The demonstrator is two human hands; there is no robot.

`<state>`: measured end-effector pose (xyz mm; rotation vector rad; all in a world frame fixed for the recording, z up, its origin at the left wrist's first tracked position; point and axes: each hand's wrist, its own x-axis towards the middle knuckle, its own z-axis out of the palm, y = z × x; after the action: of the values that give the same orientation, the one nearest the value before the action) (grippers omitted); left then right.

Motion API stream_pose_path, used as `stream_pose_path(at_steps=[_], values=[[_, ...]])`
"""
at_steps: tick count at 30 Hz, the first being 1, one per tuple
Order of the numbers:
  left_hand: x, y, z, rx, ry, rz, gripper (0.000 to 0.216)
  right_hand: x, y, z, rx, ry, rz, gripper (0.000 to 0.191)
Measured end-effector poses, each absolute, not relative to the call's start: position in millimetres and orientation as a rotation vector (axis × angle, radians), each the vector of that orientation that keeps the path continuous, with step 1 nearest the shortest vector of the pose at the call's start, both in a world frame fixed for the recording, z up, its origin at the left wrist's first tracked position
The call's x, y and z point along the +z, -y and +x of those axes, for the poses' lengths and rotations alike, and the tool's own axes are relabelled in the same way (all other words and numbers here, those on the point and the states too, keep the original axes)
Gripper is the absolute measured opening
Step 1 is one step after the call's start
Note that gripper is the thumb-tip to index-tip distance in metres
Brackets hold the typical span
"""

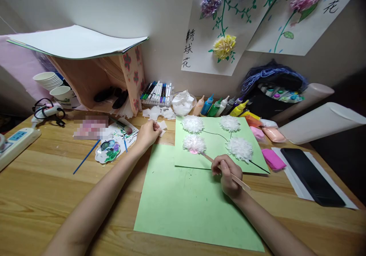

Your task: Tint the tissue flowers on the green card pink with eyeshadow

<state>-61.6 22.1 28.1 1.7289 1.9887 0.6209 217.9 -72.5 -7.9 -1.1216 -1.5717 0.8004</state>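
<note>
My right hand (227, 175) is closed around a pale, slim wooden stick (241, 182). The stick's far tip points at the lower left white paper flower (194, 144), beside a pink patch (194, 152) at its bottom edge. Several fluffy white flowers sit on a light green sheet (211, 160), with thin dark stems drawn between some of them. Further left, my left hand (149, 133) pinches a small white paper piece (162, 127) at the table. Loose white paper scraps (156, 112) lie just behind those fingers.
A larger green sheet (185, 206) lies under the flower sheet. Paint bottles (214, 108), a bowl of white paper (183, 103) and markers (157, 93) line the wall. A paint palette (107, 151) and a blue brush (86, 156) lie left; a black phone (312, 176) lies right.
</note>
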Motion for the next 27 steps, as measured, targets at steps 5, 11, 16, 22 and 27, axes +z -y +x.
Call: stream_pose_path(at_steps=[5, 11, 16, 22, 27], values=[[34, -23, -66, 0.663, -1.968, 1.714, 0.018, -9, 72, 217, 0.809, 1.571, -1.123, 0.03], [44, -22, -67, 0.613, -1.975, 1.743, 0.022, -9, 72, 216, 0.807, 1.567, -1.149, 0.031], [56, -19, -64, 0.675, -1.967, 1.778, 0.027, -5, 71, 215, 0.745, 1.614, -1.158, 0.023], [70, -1, -33, 0.467, -1.2, 1.576, 0.03, 0, 69, 212, 0.804, 1.731, -1.138, 0.016], [51, 15, -4, 0.317, -1.022, 1.503, 0.023, 4, 67, 209, 0.866, 1.871, -1.205, 0.015]])
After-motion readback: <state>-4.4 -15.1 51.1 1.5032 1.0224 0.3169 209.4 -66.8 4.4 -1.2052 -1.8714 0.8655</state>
